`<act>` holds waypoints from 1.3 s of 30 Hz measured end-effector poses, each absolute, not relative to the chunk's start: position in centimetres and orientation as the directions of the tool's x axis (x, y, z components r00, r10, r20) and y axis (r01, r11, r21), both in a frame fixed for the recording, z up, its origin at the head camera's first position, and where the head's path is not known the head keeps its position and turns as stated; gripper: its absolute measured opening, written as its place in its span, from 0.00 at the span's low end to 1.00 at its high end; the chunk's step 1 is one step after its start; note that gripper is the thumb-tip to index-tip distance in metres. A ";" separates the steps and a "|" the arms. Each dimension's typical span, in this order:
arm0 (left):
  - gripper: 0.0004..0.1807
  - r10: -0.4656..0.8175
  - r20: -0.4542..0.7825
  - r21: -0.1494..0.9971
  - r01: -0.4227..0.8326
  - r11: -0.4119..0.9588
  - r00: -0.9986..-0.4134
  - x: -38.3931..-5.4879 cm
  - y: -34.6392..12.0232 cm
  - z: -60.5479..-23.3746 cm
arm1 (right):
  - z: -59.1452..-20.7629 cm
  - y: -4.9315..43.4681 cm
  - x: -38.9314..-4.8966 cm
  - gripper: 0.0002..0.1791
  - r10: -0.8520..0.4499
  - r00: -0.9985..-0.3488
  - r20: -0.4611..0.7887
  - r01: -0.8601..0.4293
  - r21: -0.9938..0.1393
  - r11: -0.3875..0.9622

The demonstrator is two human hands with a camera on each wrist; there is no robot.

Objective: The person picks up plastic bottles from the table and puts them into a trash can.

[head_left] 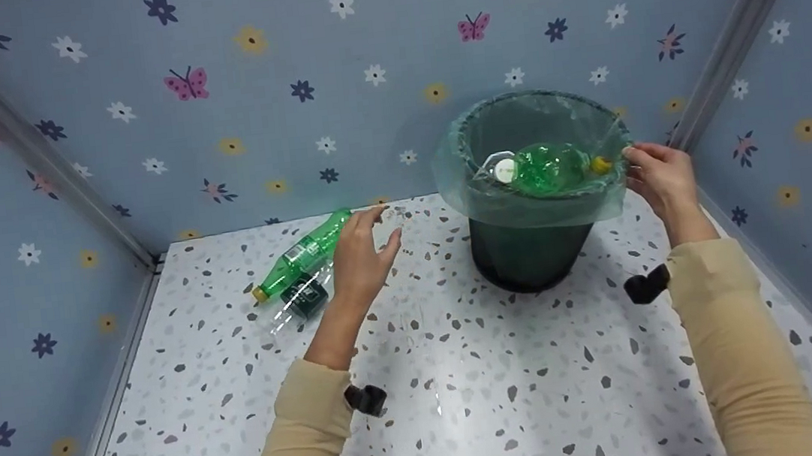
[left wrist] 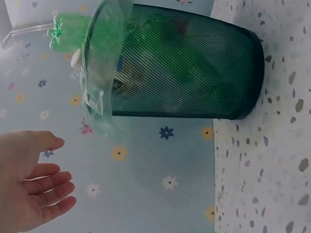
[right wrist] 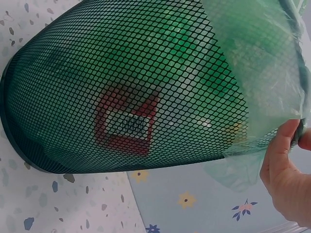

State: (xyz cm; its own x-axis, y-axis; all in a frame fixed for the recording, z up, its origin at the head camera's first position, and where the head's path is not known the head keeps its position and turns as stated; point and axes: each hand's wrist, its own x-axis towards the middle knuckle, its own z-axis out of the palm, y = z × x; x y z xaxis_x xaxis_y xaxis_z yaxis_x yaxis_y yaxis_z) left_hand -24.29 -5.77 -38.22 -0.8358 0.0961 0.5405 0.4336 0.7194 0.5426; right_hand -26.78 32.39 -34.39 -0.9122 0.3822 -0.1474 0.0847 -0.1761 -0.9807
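The right hand (head_left: 664, 174) pinches the bag (head_left: 540, 212) folded over the bin (head_left: 530, 260), upper right of the frame; a gentle pinch should avoid tears; the left hand (head_left: 362, 259), empty, hovers near the green bottle (head_left: 312, 251), centre left.

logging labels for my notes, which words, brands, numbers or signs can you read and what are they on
No text is readable.
Label on the green bottle: too small.
Dark label on the clear bottle: blurred.
White cap in the bin: mark too small.
Red item behind the mesh: pale panel, marks unreadable.
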 end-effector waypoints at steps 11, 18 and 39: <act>0.20 0.037 0.433 0.539 0.291 0.790 -0.901 -24.9 -11.5 -43.1 | -34.6 32.3 -26.8 0.12 0.386 -0.915 -0.118 0.057 -0.984 -0.167; 0.23 0.006 0.305 0.549 0.181 0.816 -0.952 -24.6 -14.5 -45.3 | -34.5 32.3 -26.8 0.13 0.372 -0.919 -0.130 0.071 -0.983 -0.169; 0.39 0.010 0.053 0.422 0.032 0.906 -0.999 -25.6 -20.5 -50.5 | -34.6 32.1 -26.9 0.19 0.401 -0.907 -0.126 0.073 -0.987 -0.146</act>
State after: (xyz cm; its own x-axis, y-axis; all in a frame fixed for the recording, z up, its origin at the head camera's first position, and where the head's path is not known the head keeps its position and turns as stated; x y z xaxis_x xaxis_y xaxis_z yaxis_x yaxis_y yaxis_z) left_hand -25.62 -20.52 -50.51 -0.9986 0.0105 0.0525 0.0317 0.9059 0.4224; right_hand -26.89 32.11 -34.56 -0.9074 0.4008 -0.1264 0.0730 -0.1460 -0.9866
